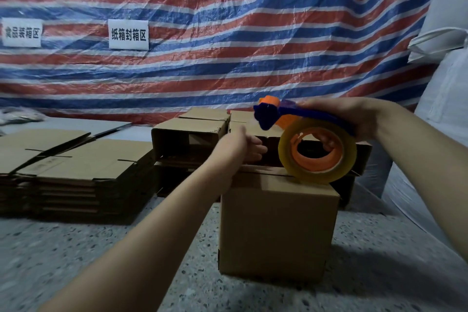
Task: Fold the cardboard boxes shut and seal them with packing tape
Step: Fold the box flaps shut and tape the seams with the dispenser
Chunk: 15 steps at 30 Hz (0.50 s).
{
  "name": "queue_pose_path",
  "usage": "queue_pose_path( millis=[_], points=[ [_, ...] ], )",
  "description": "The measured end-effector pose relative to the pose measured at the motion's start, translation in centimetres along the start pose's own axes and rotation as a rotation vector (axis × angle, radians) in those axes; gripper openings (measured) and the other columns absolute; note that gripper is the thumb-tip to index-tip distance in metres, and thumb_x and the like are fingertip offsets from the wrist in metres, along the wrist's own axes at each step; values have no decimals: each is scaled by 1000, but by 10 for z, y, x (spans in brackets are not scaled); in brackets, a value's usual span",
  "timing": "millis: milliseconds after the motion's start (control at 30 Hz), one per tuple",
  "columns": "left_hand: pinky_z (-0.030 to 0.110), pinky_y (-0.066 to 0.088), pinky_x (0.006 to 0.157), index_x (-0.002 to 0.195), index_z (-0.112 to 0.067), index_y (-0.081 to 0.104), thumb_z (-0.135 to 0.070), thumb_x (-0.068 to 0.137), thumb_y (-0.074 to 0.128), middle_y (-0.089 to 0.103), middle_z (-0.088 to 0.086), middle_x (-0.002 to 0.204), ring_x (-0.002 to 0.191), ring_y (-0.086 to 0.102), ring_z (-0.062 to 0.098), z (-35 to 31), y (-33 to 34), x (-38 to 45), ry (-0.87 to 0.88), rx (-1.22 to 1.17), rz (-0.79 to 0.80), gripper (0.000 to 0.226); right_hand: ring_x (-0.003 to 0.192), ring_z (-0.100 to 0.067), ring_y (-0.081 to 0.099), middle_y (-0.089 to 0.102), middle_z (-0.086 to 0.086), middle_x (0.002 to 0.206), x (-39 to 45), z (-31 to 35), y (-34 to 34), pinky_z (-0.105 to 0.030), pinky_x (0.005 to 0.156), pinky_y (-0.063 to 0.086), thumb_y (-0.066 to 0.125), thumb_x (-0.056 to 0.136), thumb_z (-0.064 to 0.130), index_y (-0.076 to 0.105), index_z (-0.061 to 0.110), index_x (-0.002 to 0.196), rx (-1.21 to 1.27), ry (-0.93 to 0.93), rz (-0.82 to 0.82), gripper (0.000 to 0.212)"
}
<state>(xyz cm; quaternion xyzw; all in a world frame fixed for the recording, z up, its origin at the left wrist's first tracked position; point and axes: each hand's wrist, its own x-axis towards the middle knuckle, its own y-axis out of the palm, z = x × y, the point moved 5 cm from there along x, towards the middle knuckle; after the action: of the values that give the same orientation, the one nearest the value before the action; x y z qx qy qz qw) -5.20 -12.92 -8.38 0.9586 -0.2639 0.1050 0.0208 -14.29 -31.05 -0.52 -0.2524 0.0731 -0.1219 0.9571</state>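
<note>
Here my right hand (354, 119) grips the blue-and-orange tape dispenser (298, 132), its clear roll touching the brown cardboard box (278, 223) on the speckled floor (76, 261); my left hand (243, 147), fingers curled, holds the box's far top edge.

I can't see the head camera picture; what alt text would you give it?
A person's right hand holds a blue and orange tape dispenser over a closed cardboard box on a speckled floor, while the left hand reaches to the box's far edge. Flattened boxes are stacked at left before a striped tarp.
</note>
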Motion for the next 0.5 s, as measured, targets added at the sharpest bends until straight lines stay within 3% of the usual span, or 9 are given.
queue_pose_path(
  millis=[67, 133, 200, 367, 500],
  points=[
    [38, 49, 91, 81, -8, 63, -50, 105, 23, 76, 14, 87, 90, 72, 30, 0, -11, 3, -42, -216, -38, 63, 54, -14, 63, 69, -7, 73, 4, 5, 4, -27, 50, 54, 79, 48, 65, 68, 8, 105, -54, 18, 14, 81],
    [36, 51, 79, 78, -10, 64, -57, 102, 23, 76, 14, 89, 83, 74, 28, -2, -16, 6, -52, -213, -21, 67, 56, -14, 64, 71, -7, 77, 7, 10, 7, -28, 51, 54, 80, 47, 66, 69, 7, 109, -100, 24, 23, 86],
    [34, 49, 71, 79, -12, 63, -53, 102, 30, 77, 10, 86, 76, 74, 23, -1, -17, 6, -61, -178, -13, 58, 58, -15, 66, 73, -7, 80, 8, 13, 8, -28, 52, 55, 80, 47, 67, 69, 8, 111, -126, 32, 24, 88],
    [31, 54, 76, 91, -12, 65, -26, 97, 52, 77, 4, 83, 77, 73, 18, 0, -15, 5, -61, -120, -33, 20, 56, -14, 66, 73, -6, 78, 7, 12, 7, -28, 50, 54, 80, 45, 67, 69, 9, 109, -125, 23, 17, 86],
    [28, 53, 69, 95, -13, 67, -26, 97, 57, 77, 0, 80, 73, 72, 14, -4, -14, 1, -39, -95, -43, 16, 55, -14, 66, 73, -6, 76, 6, 10, 5, -28, 49, 54, 79, 45, 67, 69, 10, 107, -108, 27, 2, 86]
  ],
)
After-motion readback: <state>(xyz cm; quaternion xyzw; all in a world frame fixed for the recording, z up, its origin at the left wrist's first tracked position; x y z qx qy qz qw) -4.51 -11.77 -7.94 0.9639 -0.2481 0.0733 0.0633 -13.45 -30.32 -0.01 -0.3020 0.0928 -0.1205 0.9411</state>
